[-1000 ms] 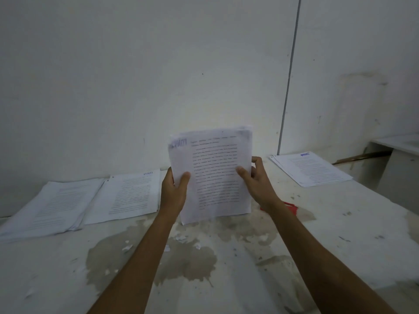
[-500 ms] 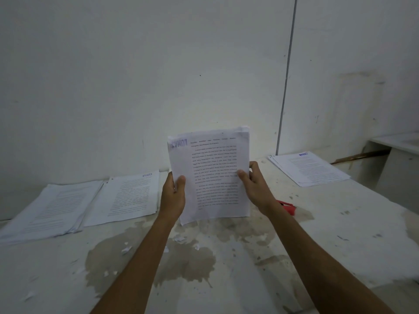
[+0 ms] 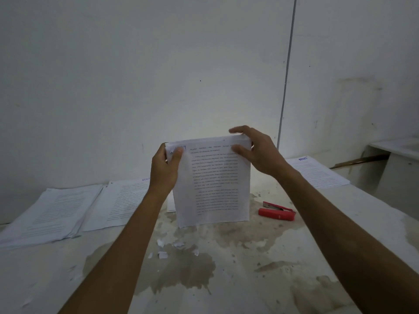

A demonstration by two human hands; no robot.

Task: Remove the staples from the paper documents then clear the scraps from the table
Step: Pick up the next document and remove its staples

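I hold a printed paper document (image 3: 215, 184) upright above the white table (image 3: 260, 268). My left hand (image 3: 164, 166) pinches its top left corner, thumb over the blue heading. My right hand (image 3: 256, 150) grips the top right corner, fingers curled over the top edge. The document's bottom edge hangs near the tabletop; whether it touches I cannot tell. Small white paper scraps (image 3: 162, 253) lie on the stained table below it. A red stapler (image 3: 277, 211) lies to the right of the document. No staple is visible.
Two piles of printed documents (image 3: 56, 214) lie at the back left, and another pile (image 3: 317, 172) at the back right. A white wall stands close behind the table. A low white counter (image 3: 399, 159) and a wooden stick (image 3: 360, 160) are at the far right.
Both hands have slid from the document's sides up to its top corners. The document has dropped lower toward the table, and the red stapler is now uncovered.
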